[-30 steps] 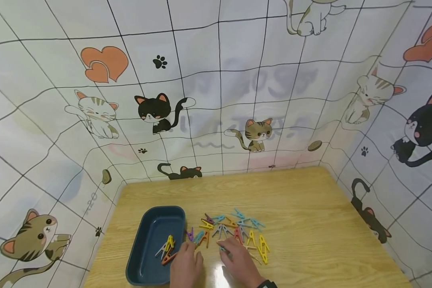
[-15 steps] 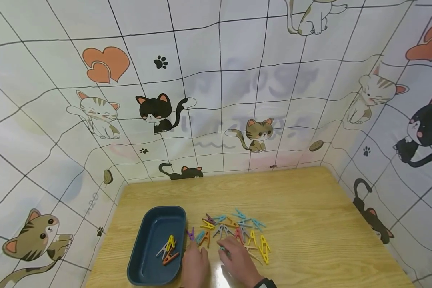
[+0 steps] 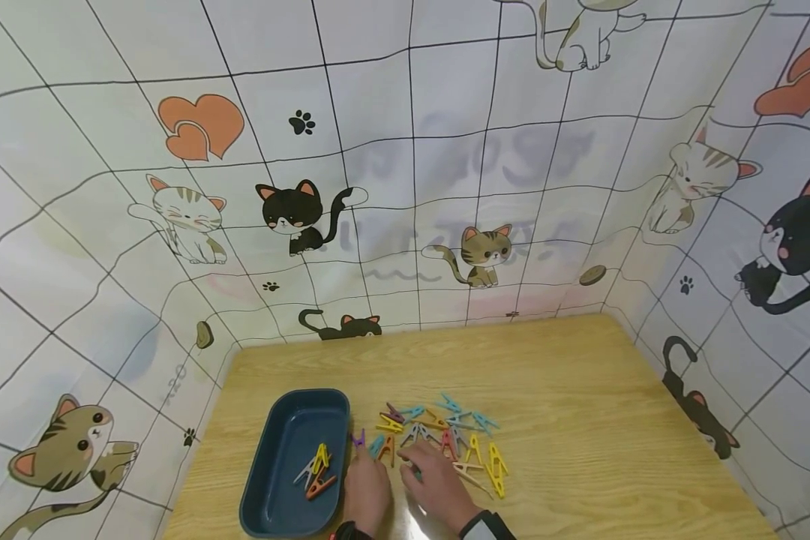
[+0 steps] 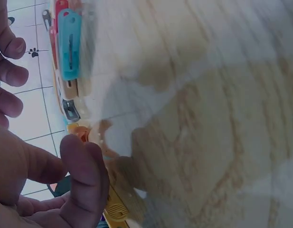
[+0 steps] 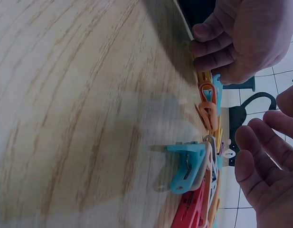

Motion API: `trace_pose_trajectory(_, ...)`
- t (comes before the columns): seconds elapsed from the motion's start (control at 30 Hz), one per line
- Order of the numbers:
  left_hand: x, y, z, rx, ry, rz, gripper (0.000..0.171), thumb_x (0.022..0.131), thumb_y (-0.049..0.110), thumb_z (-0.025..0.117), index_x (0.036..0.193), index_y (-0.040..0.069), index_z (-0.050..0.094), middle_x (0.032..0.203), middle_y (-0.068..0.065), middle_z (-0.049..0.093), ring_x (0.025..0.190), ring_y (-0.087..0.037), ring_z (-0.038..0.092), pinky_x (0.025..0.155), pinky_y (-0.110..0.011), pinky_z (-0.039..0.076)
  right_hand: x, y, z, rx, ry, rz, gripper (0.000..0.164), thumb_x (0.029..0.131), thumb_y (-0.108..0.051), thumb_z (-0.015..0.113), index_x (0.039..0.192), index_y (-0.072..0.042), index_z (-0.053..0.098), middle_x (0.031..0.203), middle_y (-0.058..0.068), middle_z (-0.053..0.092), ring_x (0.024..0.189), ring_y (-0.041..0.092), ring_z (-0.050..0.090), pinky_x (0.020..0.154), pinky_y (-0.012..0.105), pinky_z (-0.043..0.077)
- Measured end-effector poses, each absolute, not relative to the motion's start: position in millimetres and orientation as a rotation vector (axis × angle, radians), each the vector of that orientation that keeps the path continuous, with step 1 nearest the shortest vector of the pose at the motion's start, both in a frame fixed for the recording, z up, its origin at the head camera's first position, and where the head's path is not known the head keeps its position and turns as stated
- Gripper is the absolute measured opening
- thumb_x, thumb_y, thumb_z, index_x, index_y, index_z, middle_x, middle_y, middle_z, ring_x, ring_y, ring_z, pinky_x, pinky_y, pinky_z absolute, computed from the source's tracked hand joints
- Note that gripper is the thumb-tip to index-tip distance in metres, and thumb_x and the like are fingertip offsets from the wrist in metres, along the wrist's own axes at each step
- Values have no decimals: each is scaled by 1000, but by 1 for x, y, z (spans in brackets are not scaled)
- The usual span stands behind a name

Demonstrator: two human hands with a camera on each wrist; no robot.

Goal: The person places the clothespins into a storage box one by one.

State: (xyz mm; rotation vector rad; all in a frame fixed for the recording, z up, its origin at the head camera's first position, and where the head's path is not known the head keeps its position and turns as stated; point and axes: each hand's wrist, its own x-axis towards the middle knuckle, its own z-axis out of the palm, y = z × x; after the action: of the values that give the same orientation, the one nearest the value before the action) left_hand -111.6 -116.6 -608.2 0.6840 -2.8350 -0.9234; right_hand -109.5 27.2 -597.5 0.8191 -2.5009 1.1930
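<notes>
In the head view my left hand [image 3: 367, 487] is low over the table, right of the blue tray [image 3: 263, 450], its fingers at a purple clothespin [image 3: 358, 438]. In the left wrist view its bent fingers partly hide a yellow clothespin [image 4: 117, 210]; I cannot tell whether they pinch it. My right hand [image 3: 435, 484] hovers above the table by the pile, fingers loosely bent, holding nothing. Below it in the right wrist view stands a light-blue clothespin [image 5: 188, 166], beside a red one [image 5: 189, 209]. An orange clothespin [image 5: 208, 108] stands between the hands.
Several more clothespins lie scattered behind and right of the hands, among them a yellow one [image 3: 496, 469] and a light-blue one [image 3: 482, 420]. Inside the tray are yellow, grey and orange clothespins [image 3: 320, 487]. Cat-patterned cloth walls [image 3: 378, 187] enclose the wooden table [image 3: 580, 420].
My left hand has moved right, away from the tray's edge, to the near left of the pile. The right hand has shifted slightly left, with its fingers over the same spot.
</notes>
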Motion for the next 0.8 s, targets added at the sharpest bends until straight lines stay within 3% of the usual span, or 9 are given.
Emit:
trace_pose_trajectory(0.33, -118, -118, -609, 658, -2833, -848, 15, 93, 0, 64, 105, -9, 64, 80, -22, 69, 71, -36, 71, 62, -49, 56, -112, 26, -602, 815, -2506, 1220, 19, 91, -1, 68, 109, -2, 75, 96, 2, 67, 83, 9, 62, 72, 24, 53)
trace_pose_trajectory(0.53, -118, -119, -610, 583, -2840, -813, 10, 93, 0, 64, 100, -6, 66, 81, -22, 70, 71, -36, 72, 61, -49, 55, -114, 27, -601, 806, -2569, 1252, 19, 93, -4, 66, 110, -3, 75, 96, 0, 67, 83, 3, 59, 70, 23, 52)
trace_pose_trajectory(0.8, -121, -122, -614, 590, -2883, -802, 20, 84, -1, 71, 103, -4, 67, 86, -19, 72, 77, -34, 71, 66, -49, 55, -115, 28, -603, 808, -2585, 1253, 19, 94, -6, 67, 110, -4, 75, 95, 0, 66, 82, 2, 57, 70, 23, 51)
